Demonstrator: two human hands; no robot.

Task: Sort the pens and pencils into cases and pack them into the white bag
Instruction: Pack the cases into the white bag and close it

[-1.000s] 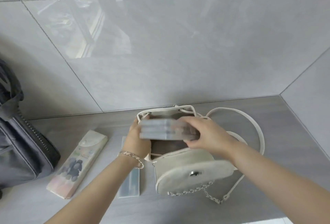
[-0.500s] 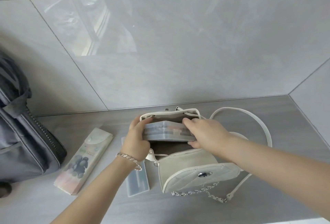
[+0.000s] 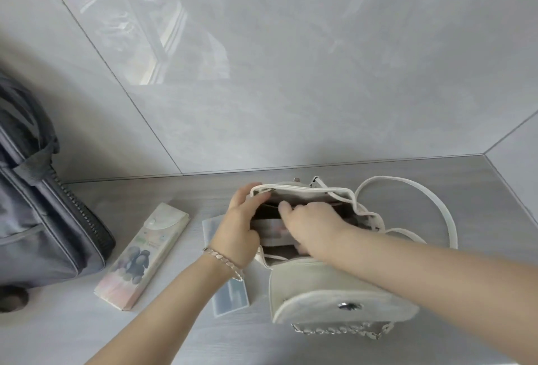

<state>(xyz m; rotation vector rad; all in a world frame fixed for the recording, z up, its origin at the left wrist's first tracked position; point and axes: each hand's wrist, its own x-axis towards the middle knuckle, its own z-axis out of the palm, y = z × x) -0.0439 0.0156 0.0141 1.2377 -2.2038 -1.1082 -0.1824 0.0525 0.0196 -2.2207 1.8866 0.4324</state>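
A single wide-angle head view looks forward and down, close over the grey counter [image 3: 436, 190]. The white bag [image 3: 320, 286] sits lower centre and the tiled wall [image 3: 291, 73] fills the upper frame.

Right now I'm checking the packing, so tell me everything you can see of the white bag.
The white bag is small, off-white and leather-like, sitting on the grey counter near the tiled wall. Its rounded flap lies open toward the camera, with a metal clasp and a chain along its edge. A thin strap loops behind. The mouth gapes, dark inside. The left hand grips its left rim; the right hand reaches in, holding a clear case partly inside.
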